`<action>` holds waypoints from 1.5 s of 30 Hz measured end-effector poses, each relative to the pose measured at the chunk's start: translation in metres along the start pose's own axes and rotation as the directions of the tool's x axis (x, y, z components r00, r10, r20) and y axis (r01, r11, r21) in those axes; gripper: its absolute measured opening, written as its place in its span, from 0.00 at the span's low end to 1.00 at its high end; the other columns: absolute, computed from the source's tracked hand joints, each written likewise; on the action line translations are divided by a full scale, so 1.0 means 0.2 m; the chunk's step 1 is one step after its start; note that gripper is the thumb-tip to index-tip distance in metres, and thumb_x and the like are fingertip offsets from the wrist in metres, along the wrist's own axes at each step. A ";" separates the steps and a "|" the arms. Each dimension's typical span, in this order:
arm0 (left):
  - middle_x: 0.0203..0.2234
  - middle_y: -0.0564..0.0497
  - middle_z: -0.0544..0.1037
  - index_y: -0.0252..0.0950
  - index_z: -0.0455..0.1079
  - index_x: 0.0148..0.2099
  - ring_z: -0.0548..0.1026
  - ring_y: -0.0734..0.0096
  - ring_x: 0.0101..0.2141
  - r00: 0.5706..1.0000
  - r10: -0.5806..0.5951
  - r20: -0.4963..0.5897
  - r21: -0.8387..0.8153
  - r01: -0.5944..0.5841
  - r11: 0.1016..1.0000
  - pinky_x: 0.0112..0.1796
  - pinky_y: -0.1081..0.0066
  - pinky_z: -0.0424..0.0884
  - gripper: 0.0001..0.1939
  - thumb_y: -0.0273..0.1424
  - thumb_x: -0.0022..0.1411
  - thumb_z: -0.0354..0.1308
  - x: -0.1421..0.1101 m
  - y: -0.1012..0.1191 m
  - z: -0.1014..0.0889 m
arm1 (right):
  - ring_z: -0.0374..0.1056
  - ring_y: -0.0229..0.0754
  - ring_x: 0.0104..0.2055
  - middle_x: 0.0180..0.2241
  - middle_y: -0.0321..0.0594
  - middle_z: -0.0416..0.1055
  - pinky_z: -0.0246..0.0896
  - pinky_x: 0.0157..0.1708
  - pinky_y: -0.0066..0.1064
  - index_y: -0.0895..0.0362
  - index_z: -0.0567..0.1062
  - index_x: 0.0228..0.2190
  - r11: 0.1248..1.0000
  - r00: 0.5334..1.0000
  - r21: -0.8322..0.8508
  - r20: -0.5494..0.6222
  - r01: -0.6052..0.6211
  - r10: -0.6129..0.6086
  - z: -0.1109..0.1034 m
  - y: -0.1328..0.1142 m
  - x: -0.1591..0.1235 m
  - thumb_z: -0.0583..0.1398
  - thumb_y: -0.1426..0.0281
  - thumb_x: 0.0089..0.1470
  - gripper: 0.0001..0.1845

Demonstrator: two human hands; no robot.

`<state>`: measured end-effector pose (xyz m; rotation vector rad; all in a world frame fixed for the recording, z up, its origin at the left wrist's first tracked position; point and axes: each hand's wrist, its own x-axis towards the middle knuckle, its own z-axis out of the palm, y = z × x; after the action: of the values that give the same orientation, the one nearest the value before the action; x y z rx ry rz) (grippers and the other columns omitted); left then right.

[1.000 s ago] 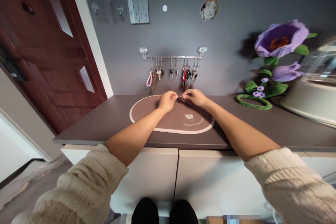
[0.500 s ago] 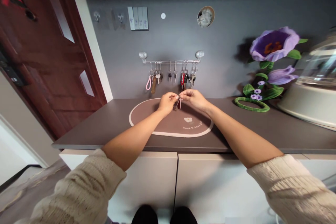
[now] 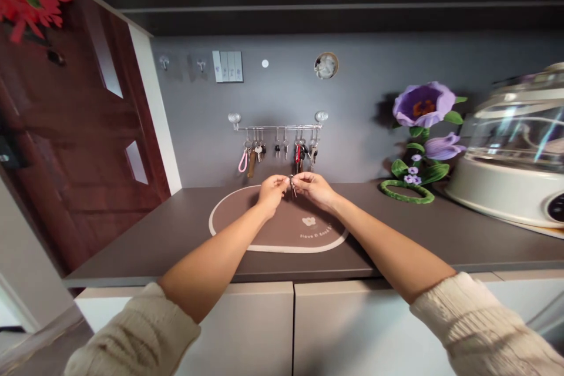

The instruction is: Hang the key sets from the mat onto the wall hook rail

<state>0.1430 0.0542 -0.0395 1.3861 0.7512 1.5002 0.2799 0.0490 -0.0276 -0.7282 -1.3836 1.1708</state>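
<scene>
While both hands meet above the mat (image 3: 247, 217), a small bunch of keys (image 3: 294, 190) hangs between their fingertips. The left hand (image 3: 273, 195) is nearly closed, its thumb and fingers pinched at the top of the bunch; the right hand (image 3: 315, 189) pinches there from the other side, its fingers bent. Which finger holds which part is too small to tell.

Beyond the hands, a clear bar (image 3: 277, 127) is fixed to the wall, and from its hooks hang other keys (image 3: 258, 153), with a pink loop (image 3: 243, 161) and a red piece (image 3: 298, 154) among them. Higher than the hands, a round hole (image 3: 337, 64) in the wall is filled with something white and crumpled. To the right of the right hand stand a purple flower (image 3: 425, 107) and, farther, a white appliance (image 3: 497, 191) with a transparent vessel (image 3: 506, 135), whose content I cannot tell because of reflections.
</scene>
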 end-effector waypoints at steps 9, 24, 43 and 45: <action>0.20 0.54 0.69 0.31 0.69 0.33 0.62 0.81 0.20 1.000 0.005 -0.009 0.014 -0.005 1.000 0.22 0.77 0.57 0.15 0.36 0.43 0.61 -0.02 0.01 0.02 | 0.63 0.33 0.29 0.24 0.34 0.68 0.57 0.38 0.31 0.59 0.71 0.23 0.981 0.986 -0.145 -0.085 0.130 -0.143 -0.04 -0.08 0.01 0.66 0.62 0.35 0.14; 0.20 0.53 0.71 0.32 0.70 0.29 0.62 0.80 0.20 0.999 -0.012 0.045 0.113 0.007 0.994 0.24 0.76 0.58 0.15 0.39 0.43 0.61 -0.06 0.03 0.03 | 0.62 0.30 0.21 0.16 0.31 0.63 0.63 0.29 0.25 0.58 0.64 0.22 0.990 0.939 0.046 -0.323 0.135 -0.113 -0.20 -0.34 0.15 0.59 0.69 0.47 0.08; 0.18 0.54 0.68 0.32 0.69 0.27 0.60 0.81 0.19 0.997 -0.030 0.074 0.123 0.021 0.992 0.24 0.76 0.57 0.12 0.38 0.45 0.60 -0.06 0.04 0.04 | 0.56 0.27 0.15 0.12 0.31 0.59 0.62 0.23 0.21 0.58 0.63 0.18 0.983 0.890 0.182 -0.448 -0.002 0.085 -0.27 -0.41 0.39 0.51 0.82 0.50 0.13; 0.18 0.54 0.68 0.32 0.69 0.27 0.60 0.81 0.19 0.997 -0.028 0.076 0.118 0.019 0.993 0.24 0.76 0.58 0.12 0.38 0.45 0.60 -0.06 0.04 0.04 | 0.55 0.28 0.15 0.11 0.30 0.58 0.60 0.23 0.21 0.58 0.62 0.16 0.985 0.888 0.171 -0.453 0.001 0.078 -0.26 -0.40 0.39 0.50 0.82 0.50 0.14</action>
<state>0.1484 0.0386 -0.0369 1.5091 0.8149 1.3950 0.3320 0.1085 0.0683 -0.8495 -0.8672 1.0444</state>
